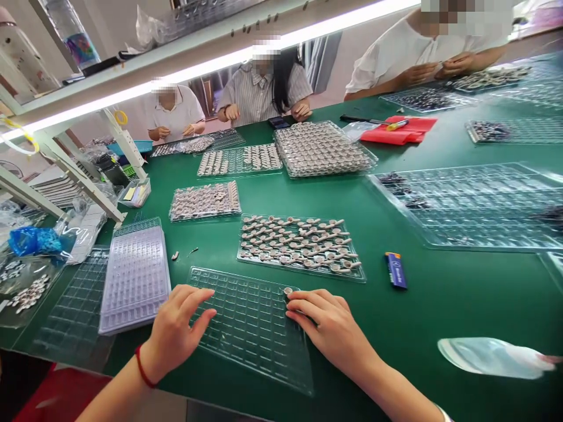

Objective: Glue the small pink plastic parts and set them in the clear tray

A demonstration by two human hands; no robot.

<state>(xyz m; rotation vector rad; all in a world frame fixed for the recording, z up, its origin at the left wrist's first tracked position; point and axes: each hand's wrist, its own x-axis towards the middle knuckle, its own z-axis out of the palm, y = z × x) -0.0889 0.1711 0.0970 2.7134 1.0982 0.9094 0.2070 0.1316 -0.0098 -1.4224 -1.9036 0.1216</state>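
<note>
A clear plastic tray (pixel 246 328) with rows of small compartments lies in front of me, nearly all of them bare. My left hand (pixel 178 319) hovers over its left edge, thumb and fingers apart, holding nothing. At the far right corner of this tray, my right hand (pixel 328 319) has its fingertips closed on a small part with a round, light top (pixel 288 291); its lower side is dark and partly hidden by the fingers. Just beyond, another tray (pixel 361 278) carries rows of beige, round-headed parts with stems (pixel 299 240).
Left stands a stack of pale plastic trays (pixel 136 281). A blue and orange packet (pixel 396 271) lies at right, near a clear plastic piece (pixel 492 357). More filled trays (pixel 325 149) and a red sheet (pixel 400 130) sit farther back. Several people work across the table.
</note>
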